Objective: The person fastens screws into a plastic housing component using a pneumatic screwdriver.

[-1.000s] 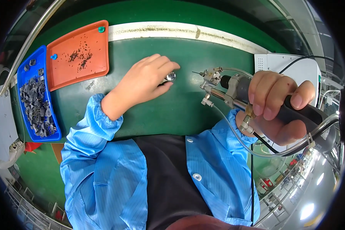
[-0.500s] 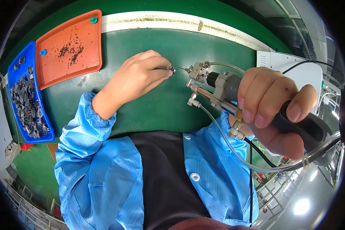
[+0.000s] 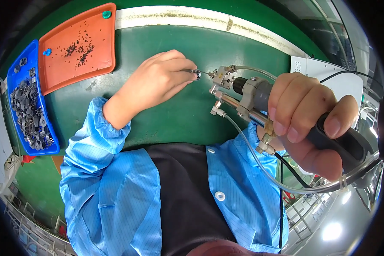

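Note:
My left hand (image 3: 158, 79) is closed, pinching a small dark round part (image 3: 196, 74) at its fingertips over the green table. Its shape is mostly covered by my fingers. Facing it from the right is a pistol-grip dispensing gun (image 3: 254, 96) with a metal valve head, clear hoses and a thin needle (image 3: 206, 73). The needle's end meets the part or lies right beside it; I cannot tell whether it touches. Wrapped around the gun's dark handle is my right hand (image 3: 307, 111), large and close to the camera.
At the left, a blue tray (image 3: 57, 147) holds many grey and black small parts. Beside it an orange tray (image 3: 100, 47) carries scattered tiny black pieces. A white strip (image 3: 170, 15) runs along the table's back, and a white box (image 3: 301, 66) stands at the far right.
The needle and the small part have come together; a gap showed between them before. The part has moved slightly right and up in the picture. Both hands keep their grips.

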### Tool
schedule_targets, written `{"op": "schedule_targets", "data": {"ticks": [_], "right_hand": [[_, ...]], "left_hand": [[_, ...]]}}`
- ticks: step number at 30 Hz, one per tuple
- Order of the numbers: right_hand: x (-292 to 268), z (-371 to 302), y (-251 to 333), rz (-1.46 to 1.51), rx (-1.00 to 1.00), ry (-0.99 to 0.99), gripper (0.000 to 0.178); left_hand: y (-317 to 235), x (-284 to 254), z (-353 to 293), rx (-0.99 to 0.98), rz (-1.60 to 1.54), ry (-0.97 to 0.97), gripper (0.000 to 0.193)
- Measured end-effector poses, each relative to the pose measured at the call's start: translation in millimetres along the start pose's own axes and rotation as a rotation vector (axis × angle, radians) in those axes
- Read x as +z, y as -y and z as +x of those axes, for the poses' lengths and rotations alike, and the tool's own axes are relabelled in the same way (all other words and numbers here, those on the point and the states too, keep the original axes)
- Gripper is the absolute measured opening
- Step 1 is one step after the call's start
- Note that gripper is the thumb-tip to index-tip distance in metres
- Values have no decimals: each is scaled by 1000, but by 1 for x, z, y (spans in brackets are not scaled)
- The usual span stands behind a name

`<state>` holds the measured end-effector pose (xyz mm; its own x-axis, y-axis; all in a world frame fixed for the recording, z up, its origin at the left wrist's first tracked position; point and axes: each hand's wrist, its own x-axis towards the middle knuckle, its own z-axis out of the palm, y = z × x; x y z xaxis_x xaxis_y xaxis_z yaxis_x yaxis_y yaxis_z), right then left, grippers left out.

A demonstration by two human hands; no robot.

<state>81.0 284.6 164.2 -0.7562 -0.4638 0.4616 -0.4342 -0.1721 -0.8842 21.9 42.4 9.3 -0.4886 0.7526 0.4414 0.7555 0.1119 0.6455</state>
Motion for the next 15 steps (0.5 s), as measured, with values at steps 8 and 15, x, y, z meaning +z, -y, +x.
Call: {"op": "schedule_targets", "data": {"ticks": [8, 15], "right_hand": [[1, 1, -4, 23, -4, 13, 48], [2, 1, -4, 28, -42, 7, 47]], "left_hand": [[2, 1, -2, 7, 6, -21, 14], [2, 1, -2, 0, -1, -21, 15]]}}
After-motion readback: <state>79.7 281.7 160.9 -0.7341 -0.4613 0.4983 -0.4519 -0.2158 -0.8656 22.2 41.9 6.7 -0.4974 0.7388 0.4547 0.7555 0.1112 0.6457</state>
